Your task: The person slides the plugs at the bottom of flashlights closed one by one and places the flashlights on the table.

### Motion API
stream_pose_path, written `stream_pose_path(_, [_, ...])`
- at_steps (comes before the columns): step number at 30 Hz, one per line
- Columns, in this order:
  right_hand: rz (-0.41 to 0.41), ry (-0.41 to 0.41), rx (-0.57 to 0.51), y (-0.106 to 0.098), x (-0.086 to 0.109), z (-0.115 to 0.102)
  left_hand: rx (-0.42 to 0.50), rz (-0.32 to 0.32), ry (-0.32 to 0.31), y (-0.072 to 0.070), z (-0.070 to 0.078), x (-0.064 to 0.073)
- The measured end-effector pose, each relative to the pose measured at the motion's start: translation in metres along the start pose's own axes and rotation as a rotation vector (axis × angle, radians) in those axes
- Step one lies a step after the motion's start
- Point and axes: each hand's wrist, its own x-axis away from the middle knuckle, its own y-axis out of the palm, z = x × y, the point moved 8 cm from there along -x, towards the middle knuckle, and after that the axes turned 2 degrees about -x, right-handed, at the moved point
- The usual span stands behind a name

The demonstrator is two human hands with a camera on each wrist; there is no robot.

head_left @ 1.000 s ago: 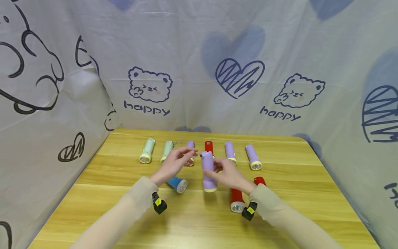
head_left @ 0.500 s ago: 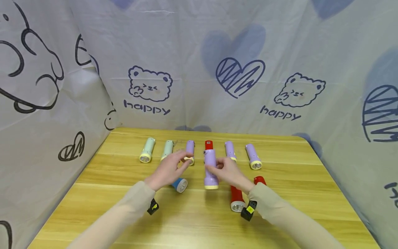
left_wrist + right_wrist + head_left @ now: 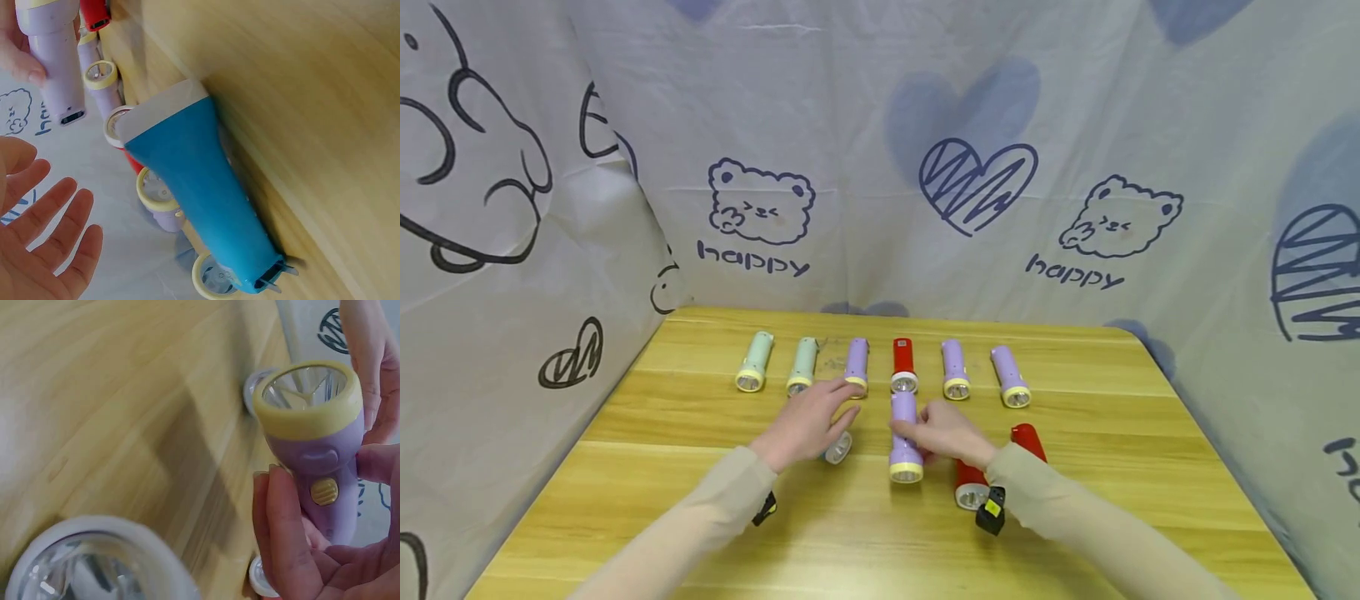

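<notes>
My right hand (image 3: 946,433) grips a purple flashlight (image 3: 905,433) with a yellow head, thumb on one side and fingers on the other. In the right wrist view its lens and yellow switch (image 3: 324,491) show, with the head toward me. My left hand (image 3: 805,423) holds nothing; its fingers are spread and loosely bent, as the left wrist view shows. Below that hand lies a blue flashlight (image 3: 197,181) with a white head, mostly covered by the hand in the head view. Just beyond the held flashlight lies a red flashlight (image 3: 903,362) with a white head.
Along the back lies a row of flashlights: two mint ones (image 3: 755,361) (image 3: 803,365), a purple one (image 3: 857,362), and two more purple ones (image 3: 955,367) (image 3: 1010,375) right of the red. Two red flashlights (image 3: 972,483) (image 3: 1028,441) lie around my right wrist. Printed cloth (image 3: 865,167) hangs behind the wooden table (image 3: 850,550).
The purple flashlight in my right hand has come down and nearer, its lens now tipped into view. My left hand has drawn back from it, slightly left and down.
</notes>
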Motion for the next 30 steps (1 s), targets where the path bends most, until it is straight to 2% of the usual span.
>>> stream_pose_path(15, [-0.023, 0.072, 0.133, 0.013, -0.006, 0.015, -0.056, 0.017, 0.039, 0.012, 0.004, 0.001])
stream_pose_path(21, [-0.046, 0.08, 0.155, 0.02, -0.009, 0.016, -0.053, -0.011, 0.02, 0.014, 0.003, 0.002])
stream_pose_path(30, [-0.032, 0.072, 0.222, 0.018, -0.012, 0.017, -0.03, -0.023, -0.005, 0.015, 0.001, 0.004])
